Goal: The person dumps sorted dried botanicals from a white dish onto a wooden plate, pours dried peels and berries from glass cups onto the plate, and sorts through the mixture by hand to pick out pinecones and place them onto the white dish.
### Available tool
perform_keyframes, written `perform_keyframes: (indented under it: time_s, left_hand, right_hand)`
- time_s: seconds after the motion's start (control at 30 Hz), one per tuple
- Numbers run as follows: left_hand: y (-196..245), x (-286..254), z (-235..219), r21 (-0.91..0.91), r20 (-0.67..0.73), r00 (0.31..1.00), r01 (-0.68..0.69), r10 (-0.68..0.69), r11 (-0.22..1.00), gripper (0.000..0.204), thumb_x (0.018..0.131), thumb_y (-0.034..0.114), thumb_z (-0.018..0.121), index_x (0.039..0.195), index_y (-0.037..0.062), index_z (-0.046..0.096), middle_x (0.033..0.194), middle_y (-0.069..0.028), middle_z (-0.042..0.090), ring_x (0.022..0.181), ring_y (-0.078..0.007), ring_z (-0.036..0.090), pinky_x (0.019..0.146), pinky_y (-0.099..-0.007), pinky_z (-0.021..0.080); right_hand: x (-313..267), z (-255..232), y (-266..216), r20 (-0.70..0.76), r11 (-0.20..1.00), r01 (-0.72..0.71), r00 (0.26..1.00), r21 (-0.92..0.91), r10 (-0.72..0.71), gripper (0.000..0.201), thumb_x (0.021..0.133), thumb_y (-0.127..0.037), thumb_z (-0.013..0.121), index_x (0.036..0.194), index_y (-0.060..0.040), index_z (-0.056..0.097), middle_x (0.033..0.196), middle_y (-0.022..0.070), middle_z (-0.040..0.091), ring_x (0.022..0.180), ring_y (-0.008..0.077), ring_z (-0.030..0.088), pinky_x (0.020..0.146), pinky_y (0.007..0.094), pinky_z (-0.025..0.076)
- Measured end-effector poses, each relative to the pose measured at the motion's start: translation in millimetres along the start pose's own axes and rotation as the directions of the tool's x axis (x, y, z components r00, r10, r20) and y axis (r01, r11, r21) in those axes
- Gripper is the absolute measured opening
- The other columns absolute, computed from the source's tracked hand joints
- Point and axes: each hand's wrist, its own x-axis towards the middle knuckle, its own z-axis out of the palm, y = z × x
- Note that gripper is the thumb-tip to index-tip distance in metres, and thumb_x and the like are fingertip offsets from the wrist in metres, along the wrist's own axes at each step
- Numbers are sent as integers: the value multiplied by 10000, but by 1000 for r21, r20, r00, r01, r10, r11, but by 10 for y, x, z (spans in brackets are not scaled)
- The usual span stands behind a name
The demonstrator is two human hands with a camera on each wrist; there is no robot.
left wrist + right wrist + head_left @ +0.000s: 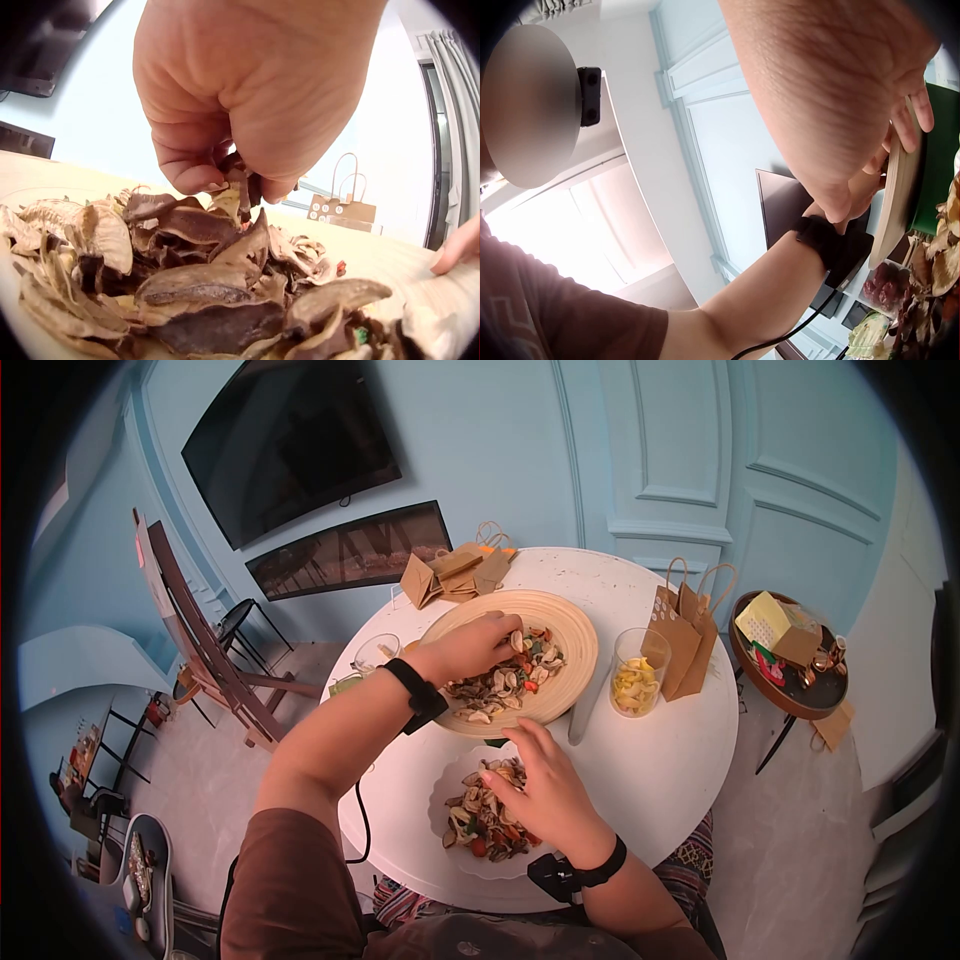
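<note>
A round wooden plate (pixel 575 620) carries a heap of potpourri (pixel 510 682), dried brown and cream pieces with specks of red and green. Over this heap my left hand (pixel 465 647) reaches down, and in the left wrist view its thumb and fingers pinch some dried brown pieces (pixel 238 187). Closer to me sits a white bowl (pixel 440 800) with a scalloped rim, filled with more potpourri (pixel 485 815). My right hand (pixel 550 795) hovers above the bowl's right side, fingers loosely extended toward the plate's near rim. Something green (pixel 936 161) shows beneath the plate.
Right of the plate stand a clear glass (pixel 636 675) of yellow pieces and brown paper bags (pixel 685 640), with a grey knife-like strip (pixel 588 705) between plate and glass. More paper bags (pixel 460 572) lie behind. Another glass (pixel 377 650) is beside my left forearm.
</note>
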Motion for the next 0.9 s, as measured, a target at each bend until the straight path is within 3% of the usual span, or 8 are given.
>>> perform_keyframes:
  time_s: [0.1,0.17,0.27,0.37,0.47,0.57,0.77,0.9]
  left_hand:
    - [79,-91,-110,4,-30,999,-27,27,1000,225,907,150,629,1101,73,546,1055,-181,576,988,-344,588,862,-405,471]
    - [205,-160,-212,101,134,983,117,-130,988,308,883,257,660,1114,83,553,1113,-172,568,1006,-322,594,884,-406,471]
    - [206,-251,-214,132,196,963,158,-182,979,473,847,392,683,1217,123,564,1192,-171,545,1082,-332,579,946,-419,460]
    - [118,-344,-87,160,115,991,43,-62,986,631,839,518,673,1343,165,531,1260,-181,514,1170,-365,541,1003,-433,437]
    - [248,-387,-94,228,165,979,81,-121,970,797,814,639,653,1437,181,458,1347,-211,490,1290,-389,465,1041,-454,422]
    - [237,-407,-19,279,140,982,81,-124,957,807,820,685,624,1424,173,469,1316,-206,503,1270,-383,478,1024,-457,432]
    - [142,-346,63,245,57,998,26,-41,969,558,930,519,577,1323,127,521,1194,-193,528,1167,-375,525,931,-462,480]
    - [119,-309,107,219,21,998,45,-51,975,490,940,462,572,1276,108,531,1150,-184,528,1112,-369,541,892,-467,490]
  right_hand:
    - [-2,-1,3,1,1000,-1,1000,3,1,553,885,-321,696,1263,48,529,1336,293,483,1133,451,551,971,482,448]
    - [2,0,1,3,1000,5,1000,-1,-5,552,884,-320,696,1260,49,531,1338,294,481,1136,453,548,974,482,445]
    - [2,7,3,6,1000,7,1000,-7,-7,553,883,-320,696,1260,49,530,1338,296,479,1136,454,547,979,483,441]
    - [0,2,2,9,1000,7,1000,1,-7,555,883,-321,697,1263,46,527,1341,300,474,1140,455,543,980,485,440]
    - [-7,22,10,6,1000,10,1000,-12,-10,558,882,-322,698,1264,46,524,1343,303,470,1143,454,541,980,488,439]
    - [-7,18,3,9,1000,10,1000,-16,-10,560,881,-324,700,1263,46,523,1342,303,469,1145,456,539,980,489,438]
    - [-8,20,3,8,1000,11,1000,-12,-11,557,886,-326,695,1265,44,522,1340,307,468,1146,462,537,982,488,437]
    - [-8,17,6,17,1000,9,1000,-19,-8,559,891,-329,689,1270,45,520,1343,309,467,1153,464,535,988,488,435]
